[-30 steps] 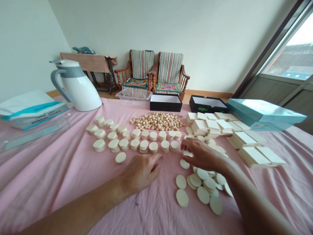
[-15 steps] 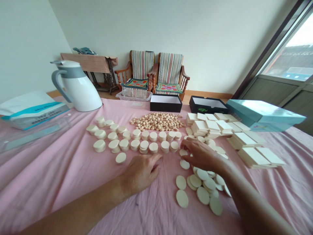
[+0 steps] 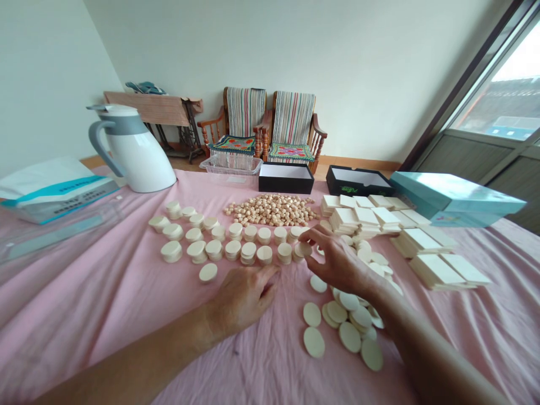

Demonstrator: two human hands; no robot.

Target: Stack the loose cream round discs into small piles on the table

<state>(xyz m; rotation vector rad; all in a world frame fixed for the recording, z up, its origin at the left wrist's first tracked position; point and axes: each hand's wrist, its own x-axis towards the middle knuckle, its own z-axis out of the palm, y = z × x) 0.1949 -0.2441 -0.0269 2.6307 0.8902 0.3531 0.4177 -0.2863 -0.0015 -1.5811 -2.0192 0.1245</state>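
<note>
My right hand (image 3: 337,261) pinches a cream round disc (image 3: 304,248) and holds it at the right end of the rows of stacked discs (image 3: 236,247). A loose heap of flat discs (image 3: 350,326) lies just below and right of that hand. On the pink cloth (image 3: 105,304) my left hand (image 3: 242,295) rests palm down with its fingers stretched out, holding nothing, just below the stacks. One single disc (image 3: 208,271) lies to its left.
A pile of small wooden beads (image 3: 272,209) lies behind the stacks. Stacks of cream rectangular tiles (image 3: 379,219) spread to the right. A white jug (image 3: 130,149), a clear tray (image 3: 231,167), two black boxes (image 3: 286,176) and a teal box (image 3: 455,197) stand along the back.
My right hand has lifted a disc from the loose heap and moved it up and left to the end of the stacked rows. The left hand has not moved.
</note>
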